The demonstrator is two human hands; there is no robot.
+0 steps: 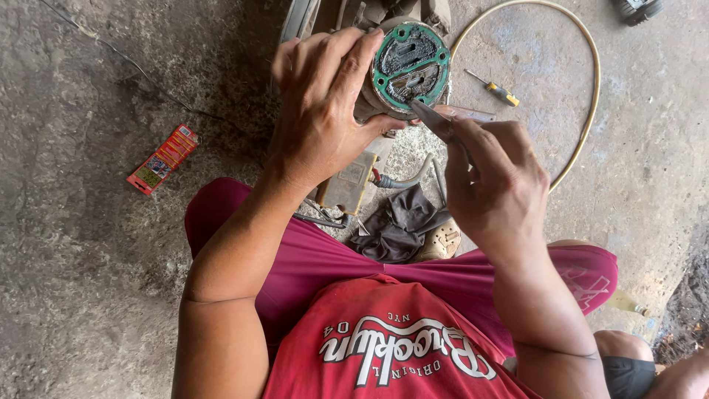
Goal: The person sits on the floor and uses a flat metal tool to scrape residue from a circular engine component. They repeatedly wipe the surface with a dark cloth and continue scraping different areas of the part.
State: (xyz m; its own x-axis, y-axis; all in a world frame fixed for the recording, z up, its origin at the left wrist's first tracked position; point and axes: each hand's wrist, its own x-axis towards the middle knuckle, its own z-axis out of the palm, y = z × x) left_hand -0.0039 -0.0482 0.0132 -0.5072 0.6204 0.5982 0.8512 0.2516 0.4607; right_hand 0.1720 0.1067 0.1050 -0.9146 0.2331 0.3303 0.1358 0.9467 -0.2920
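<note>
Left hand (321,111) grips a round metal part (405,70), fingers wrapped over its side at 12 o'clock in view; the part's face carries a green gasket (384,52) with bolt holes around the rim, dark and grimy at the centre. Right hand (496,181) is closed around a flat-bladed scraper (434,120), its tip touching the lower edge of the gasket face at about 5 o'clock on the part. Concrete floor (88,244) below. A yellow-handled screwdriver (493,89) lies at 3 o'clock from the part, just inside a loop of pale hose (587,111). A red packet (163,159) lies well apart at 9 o'clock. Under the hands, near the knees: a yellowish metal box (348,183), a dark rag (399,222) and a short grey tube (406,179). Person wears a red shirt (384,347) and maroon shorts (310,258).
</note>
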